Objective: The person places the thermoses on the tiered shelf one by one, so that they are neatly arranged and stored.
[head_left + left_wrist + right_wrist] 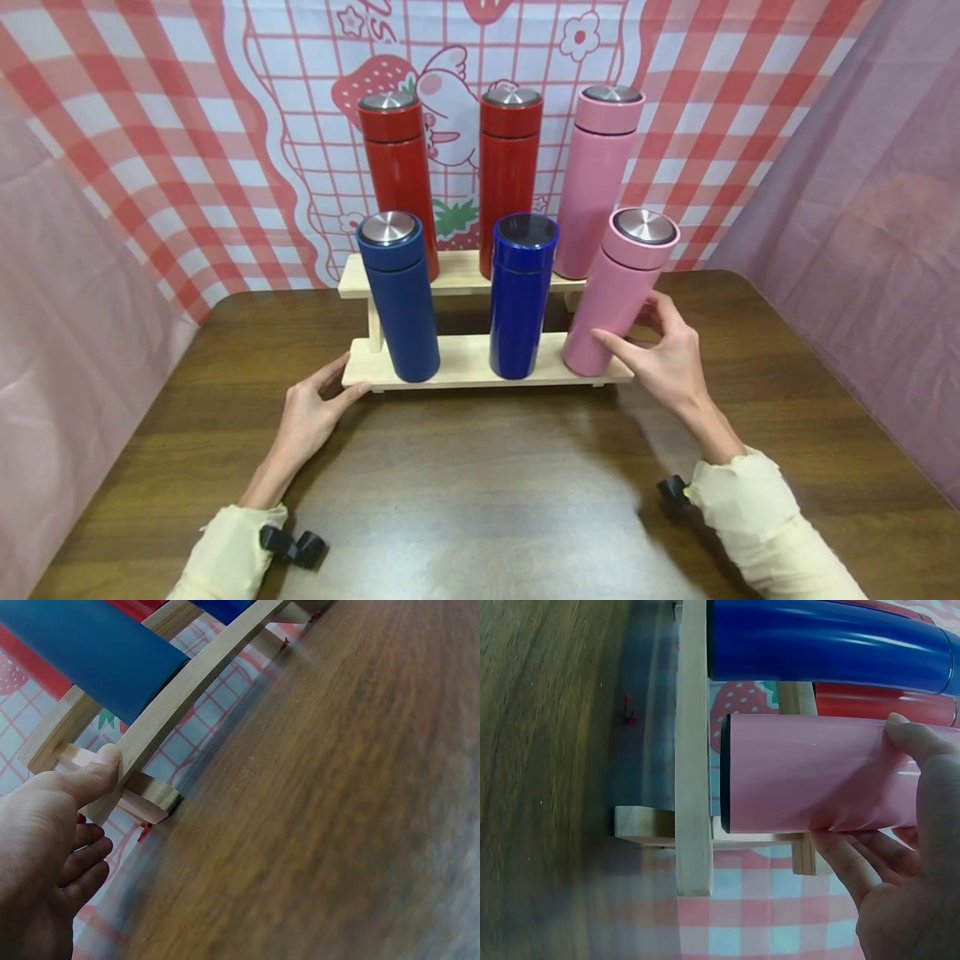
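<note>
My right hand [667, 354] grips the lower part of a pink thermos bottle [619, 292], thumb on one side and fingers on the other. This bottle stands at the right end of the lower step of a two-tier wooden rack [465, 348]; its base is at the board in the right wrist view. My left hand [311, 412] holds the left end of that lower board, its thumb [105, 761] against the front edge. A dark blue bottle [405, 308] and a glossy blue bottle [517, 308] stand on the same step.
Two red bottles, one left [397, 167] and one in the middle [510, 175], and another pink bottle [596, 179] stand on the upper step. Behind the brown wooden table [465, 483] hangs a red-and-white checked cloth [705, 125].
</note>
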`<state>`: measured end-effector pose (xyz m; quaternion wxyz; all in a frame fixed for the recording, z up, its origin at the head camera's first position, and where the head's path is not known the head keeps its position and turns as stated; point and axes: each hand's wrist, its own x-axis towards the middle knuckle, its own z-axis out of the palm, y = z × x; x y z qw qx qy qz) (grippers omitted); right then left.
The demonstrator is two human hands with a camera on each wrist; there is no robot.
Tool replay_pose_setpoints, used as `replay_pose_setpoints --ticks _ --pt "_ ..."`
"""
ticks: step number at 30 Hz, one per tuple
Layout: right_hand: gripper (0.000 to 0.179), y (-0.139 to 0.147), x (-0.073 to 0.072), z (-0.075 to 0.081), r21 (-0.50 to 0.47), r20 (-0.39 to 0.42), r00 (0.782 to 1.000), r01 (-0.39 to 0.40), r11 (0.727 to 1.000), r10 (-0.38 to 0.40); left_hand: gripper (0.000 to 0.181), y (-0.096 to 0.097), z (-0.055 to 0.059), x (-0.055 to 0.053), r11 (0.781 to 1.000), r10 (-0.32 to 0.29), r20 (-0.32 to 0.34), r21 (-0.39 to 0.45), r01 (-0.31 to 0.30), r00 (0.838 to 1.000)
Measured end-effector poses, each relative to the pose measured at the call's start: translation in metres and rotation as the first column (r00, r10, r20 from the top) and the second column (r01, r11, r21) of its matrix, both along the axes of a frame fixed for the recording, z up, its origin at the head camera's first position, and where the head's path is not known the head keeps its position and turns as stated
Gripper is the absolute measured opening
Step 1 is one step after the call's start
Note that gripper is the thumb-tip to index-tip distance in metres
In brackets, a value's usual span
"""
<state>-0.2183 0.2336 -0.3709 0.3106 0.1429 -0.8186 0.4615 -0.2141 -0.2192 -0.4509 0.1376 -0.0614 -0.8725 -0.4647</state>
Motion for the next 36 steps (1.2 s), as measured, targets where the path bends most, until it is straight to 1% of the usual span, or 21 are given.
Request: replay_pose_setpoints --ticks 8,14,21,25,29,36 --pt "0.064 -0.0039 -0.0049 -0.0031 0.012 0.021 1.0 -0.011 1.0 0.01 0.065 0.0003 0.0012 0.0007 1.0 -0.001 0.004 -0.002 0.001 1.0" --pt "0.064 -0.006 -0.0073 -0.0027 -0.01 0.043 0.998 -0.035 0.999 0.036 0.065 0.0001 0.0018 0.0015 1.0 0.001 0.011 -0.004 -0.001 1.0" --pt "0.065 -0.0082 -0.0074 -0.0012 -0.032 0.047 0.997 -0.066 0.997 0.068 0.065 0.0001 0.001 0.0007 1.0 0.005 0.008 -0.01 -0.005 1.0" --pt "0.066 -0.0092 -0.0065 -0.0003 -0.052 0.073 0.993 -0.085 0.995 0.088 0.066 0.0 0.0007 0.0007 1.0 0.008 -0.001 -0.01 -0.008 1.0" --pt "0.069 -0.0103 -0.0049 0.0005 -0.05 0.105 0.991 -0.08 0.996 0.085 0.067 -0.0002 0.0007 0.0004 1.0 0.009 -0.006 -0.009 -0.01 1.0" --pt "0.073 -0.009 -0.0028 -0.0005 -0.013 0.135 0.988 -0.067 0.998 0.068 0.068 0.0005 0.0006 -0.0001 1.0 0.006 0.002 -0.017 -0.006 1.0"
